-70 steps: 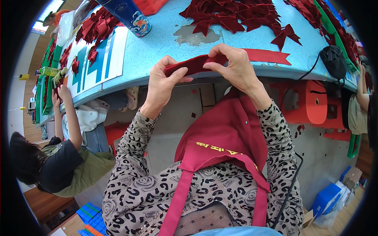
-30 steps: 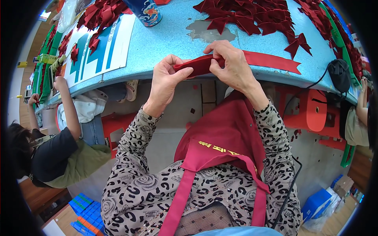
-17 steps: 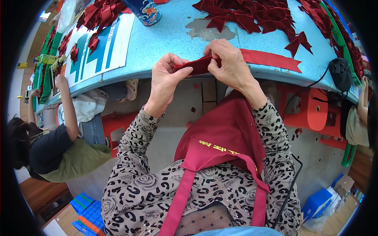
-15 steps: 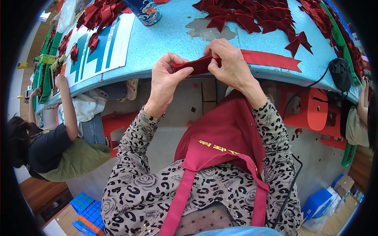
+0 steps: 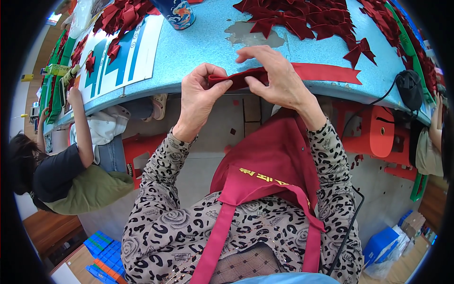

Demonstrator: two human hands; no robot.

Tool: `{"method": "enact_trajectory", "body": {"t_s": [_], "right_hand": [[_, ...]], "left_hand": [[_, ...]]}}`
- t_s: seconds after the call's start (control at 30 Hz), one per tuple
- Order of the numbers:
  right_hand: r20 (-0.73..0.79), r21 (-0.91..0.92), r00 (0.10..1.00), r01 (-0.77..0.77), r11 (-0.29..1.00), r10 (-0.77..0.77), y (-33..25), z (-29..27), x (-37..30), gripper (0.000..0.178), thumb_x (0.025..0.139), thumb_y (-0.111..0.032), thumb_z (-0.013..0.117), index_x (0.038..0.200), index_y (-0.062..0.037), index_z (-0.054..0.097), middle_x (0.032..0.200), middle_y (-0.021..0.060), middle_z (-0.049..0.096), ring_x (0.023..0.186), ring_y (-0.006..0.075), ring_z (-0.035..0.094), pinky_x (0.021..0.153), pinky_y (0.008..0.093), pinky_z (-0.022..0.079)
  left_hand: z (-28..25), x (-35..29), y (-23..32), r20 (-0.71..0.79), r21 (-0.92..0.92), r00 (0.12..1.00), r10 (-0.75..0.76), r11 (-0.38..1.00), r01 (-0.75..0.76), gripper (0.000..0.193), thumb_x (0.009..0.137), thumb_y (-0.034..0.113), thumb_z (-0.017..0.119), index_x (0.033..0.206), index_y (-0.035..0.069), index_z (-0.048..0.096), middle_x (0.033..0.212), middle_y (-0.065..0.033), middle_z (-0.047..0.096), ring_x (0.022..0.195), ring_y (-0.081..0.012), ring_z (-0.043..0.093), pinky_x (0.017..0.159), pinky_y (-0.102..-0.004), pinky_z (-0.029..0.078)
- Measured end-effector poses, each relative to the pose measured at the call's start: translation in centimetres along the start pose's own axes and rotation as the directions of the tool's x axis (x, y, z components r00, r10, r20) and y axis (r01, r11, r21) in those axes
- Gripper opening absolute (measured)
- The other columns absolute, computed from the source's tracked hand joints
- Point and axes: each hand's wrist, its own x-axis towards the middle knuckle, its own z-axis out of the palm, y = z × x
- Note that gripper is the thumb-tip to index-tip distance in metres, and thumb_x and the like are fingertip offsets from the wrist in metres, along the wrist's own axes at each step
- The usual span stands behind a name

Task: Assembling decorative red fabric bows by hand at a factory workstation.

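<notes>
A dark red ribbon (image 5: 326, 72) is folded over at its left end, and its notched tail lies flat to the right along the table edge. My left hand (image 5: 201, 92) pinches the folded end between thumb and fingers. Over the ribbon's middle, my right hand (image 5: 276, 78) has its thumb and fingers spread apart; the thumb tip is beside the fold's lower edge. Part of the ribbon is hidden behind the right hand. Beyond my hands, a heap of dark red bows (image 5: 302, 19) covers the far side of the table, with one bow (image 5: 360, 52) at its near edge.
The blue table (image 5: 203, 52) has a grey worn patch (image 5: 255, 35). A blue cup (image 5: 177, 14) stands at the back, left of it a white-and-teal sheet (image 5: 120, 57) under more bows. A black pouch (image 5: 409, 87) hangs at the right edge near red stools (image 5: 373, 130). Another person (image 5: 66, 175) works at left.
My right hand has let go of the ribbon, its fingers opening and lifting away from the thumb. My left hand keeps its pinch in about the same place.
</notes>
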Motion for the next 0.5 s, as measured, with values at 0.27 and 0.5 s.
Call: {"method": "enact_trajectory", "body": {"t_s": [0.27, 0.5], "right_hand": [[0.127, -0.018, 0.991, 0.054, 0.998, -0.051, -0.7, -1.0, -0.4, 0.013, 0.074, -0.006, 0.071, 0.084, -0.0039, 0.062, 0.079, 0.0070, 0.061, 0.081, 0.0251, 0.057, 0.075, 0.0366, 0.044], [0.080, -0.051, 0.992, 0.103, 0.993, -0.099, -0.7, -1.9, -1.0, 0.011, 0.074, -0.004, 0.070, 0.082, -0.0038, 0.062, 0.078, 0.0063, 0.061, 0.081, 0.0244, 0.058, 0.075, 0.0359, 0.045]], "left_hand": [[1.2, -0.3, 1.3, 0.035, -0.021, 0.999, 0.032, 0.999, -0.032, 0.021, 0.079, -0.005, 0.069, 0.098, -0.001, 0.062, 0.094, -0.0033, 0.061, 0.085, -0.0080, 0.058, 0.078, -0.0202, 0.046], [1.6, 0.2, 0.3, 0.116, 0.080, 0.992, 0.054, 0.995, -0.063, 0.011, 0.082, -0.003, 0.068, 0.092, 0.000, 0.066, 0.088, -0.0017, 0.063, 0.082, -0.0073, 0.059, 0.076, -0.0193, 0.046]]}}
